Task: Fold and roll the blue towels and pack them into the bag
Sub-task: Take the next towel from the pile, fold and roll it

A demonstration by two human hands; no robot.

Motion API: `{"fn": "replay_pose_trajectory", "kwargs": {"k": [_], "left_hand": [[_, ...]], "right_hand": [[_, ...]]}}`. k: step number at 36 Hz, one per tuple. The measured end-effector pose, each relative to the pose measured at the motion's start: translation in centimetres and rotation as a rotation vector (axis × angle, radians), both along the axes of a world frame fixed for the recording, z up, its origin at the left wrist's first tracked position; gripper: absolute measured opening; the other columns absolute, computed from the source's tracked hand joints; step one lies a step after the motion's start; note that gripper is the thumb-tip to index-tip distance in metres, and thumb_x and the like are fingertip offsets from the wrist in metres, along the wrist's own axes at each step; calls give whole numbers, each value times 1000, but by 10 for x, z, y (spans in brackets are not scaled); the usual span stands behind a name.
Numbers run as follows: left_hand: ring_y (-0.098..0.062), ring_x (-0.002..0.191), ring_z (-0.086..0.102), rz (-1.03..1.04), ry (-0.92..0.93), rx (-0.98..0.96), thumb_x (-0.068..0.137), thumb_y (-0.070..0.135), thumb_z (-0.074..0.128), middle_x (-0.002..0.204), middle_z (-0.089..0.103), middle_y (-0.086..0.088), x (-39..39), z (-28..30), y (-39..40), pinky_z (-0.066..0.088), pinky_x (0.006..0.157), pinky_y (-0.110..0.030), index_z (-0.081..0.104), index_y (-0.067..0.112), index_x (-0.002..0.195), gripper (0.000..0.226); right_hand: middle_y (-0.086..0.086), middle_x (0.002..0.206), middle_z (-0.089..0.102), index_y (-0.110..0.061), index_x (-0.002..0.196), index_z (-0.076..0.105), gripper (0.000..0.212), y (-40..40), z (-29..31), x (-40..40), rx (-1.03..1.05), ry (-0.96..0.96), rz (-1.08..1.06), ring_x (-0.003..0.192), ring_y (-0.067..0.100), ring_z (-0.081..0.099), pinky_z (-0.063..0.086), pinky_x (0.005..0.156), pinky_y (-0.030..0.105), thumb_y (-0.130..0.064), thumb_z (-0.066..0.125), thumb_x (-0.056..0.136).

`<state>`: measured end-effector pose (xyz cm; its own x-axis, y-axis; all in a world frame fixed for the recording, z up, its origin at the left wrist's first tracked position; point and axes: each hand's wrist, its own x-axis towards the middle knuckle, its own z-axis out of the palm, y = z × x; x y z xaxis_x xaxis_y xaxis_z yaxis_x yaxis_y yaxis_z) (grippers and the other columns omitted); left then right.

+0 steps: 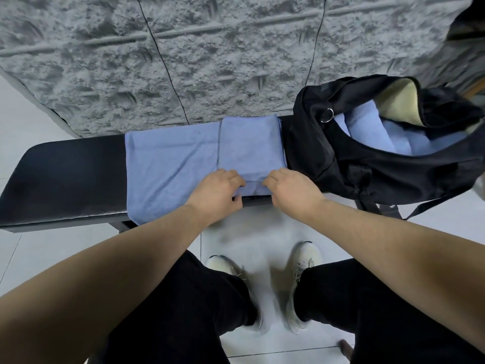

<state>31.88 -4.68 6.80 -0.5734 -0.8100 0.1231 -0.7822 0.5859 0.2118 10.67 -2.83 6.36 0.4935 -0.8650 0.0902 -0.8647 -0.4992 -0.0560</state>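
- Blue terry cloth is what we have under both hands: a folded blue towel (249,145) lies on the black padded bench (65,179), right beside the open black bag (341,153).
- A second blue towel (168,169) lies flat just left of it, partly under the folded one, its near edge hanging over the bench.
- Our left hand (217,190) curls its fingers over the folded towel's near left corner, thumb tucked below the edge, so it pinches the cloth.
- Our right hand (291,190) does the same at the near right corner, fingers bent onto the hem.
- We judge the step to be starting the roll from this near edge toward the wall.
- To do it well, we should turn both corners over together, keep the first turn tight and level, and press down as we go so the layers do not slide.
- Rolled blue towels (367,132) already sit in the bag, so the roll must stay slim enough to fit beside them.
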Motion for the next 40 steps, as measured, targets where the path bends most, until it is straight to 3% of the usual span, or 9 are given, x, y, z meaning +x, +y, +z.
{"fn": "replay_pose_trajectory", "kwargs": {"k": [7,13,17,19,22,27,30,34,40], "left_hand": [[-33,74,59,24,-29,7,66,2,68,89,67,-7,-4,-1,1,52,68,-40,70,6,96,31],[-31,71,60,53,-91,-4,63,9,67,77,67,-6,-9,-1,5,44,69,-35,72,10,91,28],[-28,81,56,98,-67,38,77,15,58,84,66,-5,-13,0,6,29,74,-28,71,13,97,24],[-25,80,51,94,-71,62,80,16,53,84,64,-3,-14,1,7,27,74,-27,69,13,95,22],[-24,76,47,97,-51,137,80,16,48,79,61,-3,-15,0,8,31,72,-29,63,12,83,16],[-28,94,54,76,-91,224,74,26,31,103,67,-5,-16,-2,7,44,87,-37,69,14,109,52],[-27,100,52,76,-31,261,85,19,42,109,62,-5,-14,-3,7,41,90,-34,64,13,119,41],[-21,103,50,78,112,335,90,10,49,113,52,-2,-8,-5,4,40,95,-32,60,12,119,31],[-21,103,44,54,142,307,88,6,47,110,48,2,-6,-5,2,39,94,-32,56,15,112,28]], "right_hand": [[13,84,66,-3,95,71,32,-6,-4,6,67,-11,-111,75,33,61,48,67,38,4,62,65],[3,58,56,-10,62,63,19,0,-1,4,-18,-48,-65,57,27,52,38,57,31,2,67,48],[6,90,66,-9,91,70,25,2,2,2,84,-46,-140,87,28,54,28,73,31,-3,55,73],[3,97,64,-12,100,68,28,2,6,0,141,-38,-162,90,23,49,24,74,28,-7,50,79],[2,93,62,-13,97,66,24,5,11,-2,224,-70,-182,93,22,50,27,74,27,-11,49,81],[4,110,63,-13,113,64,31,9,13,-3,285,-90,-185,105,25,49,30,82,27,-13,49,85],[4,111,62,-14,117,61,35,9,10,-3,289,-147,-206,106,24,50,34,82,28,-11,49,85],[-3,95,57,-23,105,51,26,5,9,-8,379,-343,-279,90,22,52,43,67,34,-11,51,81],[-1,101,57,-20,103,63,23,1,8,-11,308,-364,-259,94,20,51,46,80,35,-9,52,86]]}}
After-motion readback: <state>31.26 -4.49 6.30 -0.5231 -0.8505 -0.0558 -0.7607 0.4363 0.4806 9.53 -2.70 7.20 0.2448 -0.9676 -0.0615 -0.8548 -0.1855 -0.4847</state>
